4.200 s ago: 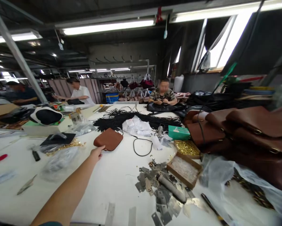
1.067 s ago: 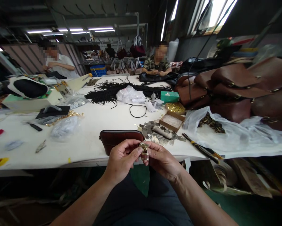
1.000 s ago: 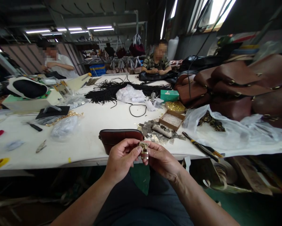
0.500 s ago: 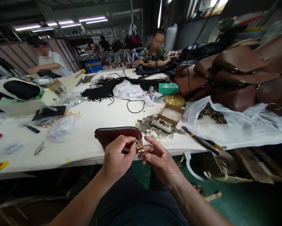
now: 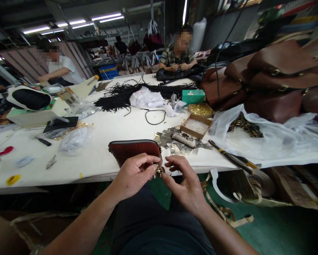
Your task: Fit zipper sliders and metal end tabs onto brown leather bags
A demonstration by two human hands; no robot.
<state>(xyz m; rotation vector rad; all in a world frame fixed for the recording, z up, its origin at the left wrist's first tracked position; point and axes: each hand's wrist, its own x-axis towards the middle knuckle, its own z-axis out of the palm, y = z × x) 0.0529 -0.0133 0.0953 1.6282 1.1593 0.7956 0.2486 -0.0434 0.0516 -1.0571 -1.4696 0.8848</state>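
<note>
My left hand [image 5: 134,177] pinches a small gold-coloured metal fitting [image 5: 158,171], possibly a bag clasp, between thumb and fingertips. On the fitting's other side is my right hand [image 5: 187,184], its fingers apart and curved. The right thumb tip is at the fitting's edge; whether it touches I cannot tell. Just behind both hands, a brown leather pouch [image 5: 134,150] with a dark zip along its top stands at the table's front edge. The left hand hides part of the pouch's lower side.
Flat metal plates [image 5: 168,138] and a roll [image 5: 183,140] lie on the white table [image 5: 108,129]. Behind are a carton [image 5: 195,126], gold pieces [image 5: 200,109] and black cords [image 5: 113,99]. Pliers [image 5: 230,157] lie right, brown bags [image 5: 278,92] beyond. Two people [image 5: 176,58] sit across.
The metal fitting has turned in my left fingers and sits slightly lower. My right fingers have drawn away from it and bent, leaving the thumb nearest. The view has shifted a little left.
</note>
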